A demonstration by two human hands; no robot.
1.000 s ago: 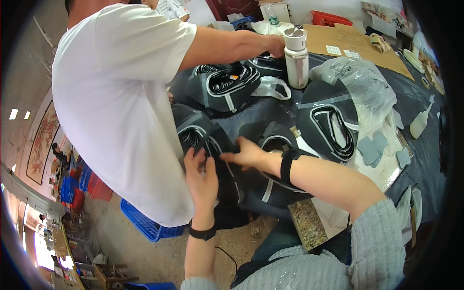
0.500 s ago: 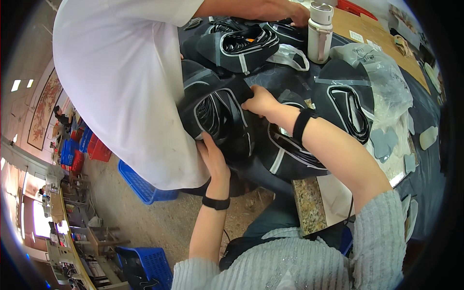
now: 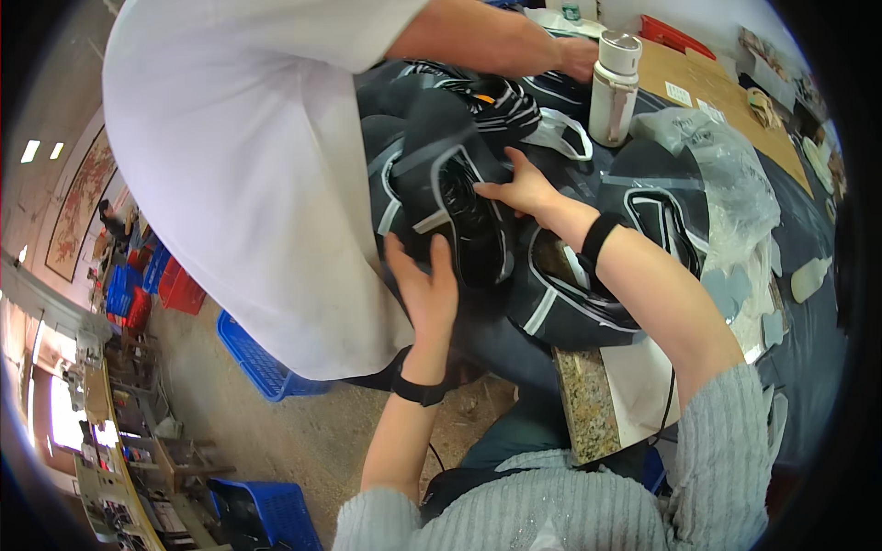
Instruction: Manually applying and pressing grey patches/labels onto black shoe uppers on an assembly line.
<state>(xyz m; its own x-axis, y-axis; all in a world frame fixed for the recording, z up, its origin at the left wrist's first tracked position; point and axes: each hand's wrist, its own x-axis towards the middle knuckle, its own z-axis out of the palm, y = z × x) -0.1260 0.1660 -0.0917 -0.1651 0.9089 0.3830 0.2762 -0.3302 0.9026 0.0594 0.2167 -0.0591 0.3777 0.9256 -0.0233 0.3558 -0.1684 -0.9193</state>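
A bundle of black, soft-looking pieces with light grey edging (image 3: 469, 197) lies on the table in front of me, its layers nested in a curved opening. My left hand (image 3: 428, 292) is at its near left side, thumb and fingers spread wide. At the right side of the bundle is my right hand (image 3: 528, 188), fingers apart and thumb pointing left against or just over it; contact is hard to tell. Just under my right forearm sits another black bundle with grey trim (image 3: 579, 308). A further trimmed bundle (image 3: 657, 197) rests to the right.
A person in a white shirt (image 3: 248, 184) stands close on my left, one hand (image 3: 577, 57) reaching past the bundles near a white bottle (image 3: 614, 92). Clear plastic bags (image 3: 735, 184) and cardboard (image 3: 717, 101) lie at right. A stone slab's edge (image 3: 588, 404) juts out near me. Blue baskets (image 3: 262, 363) stand on the floor.
Both hands have loosened from the bundle and their fingers have spread. The bundle has turned and lies farther right. The other person's arm has shifted slightly right and down.
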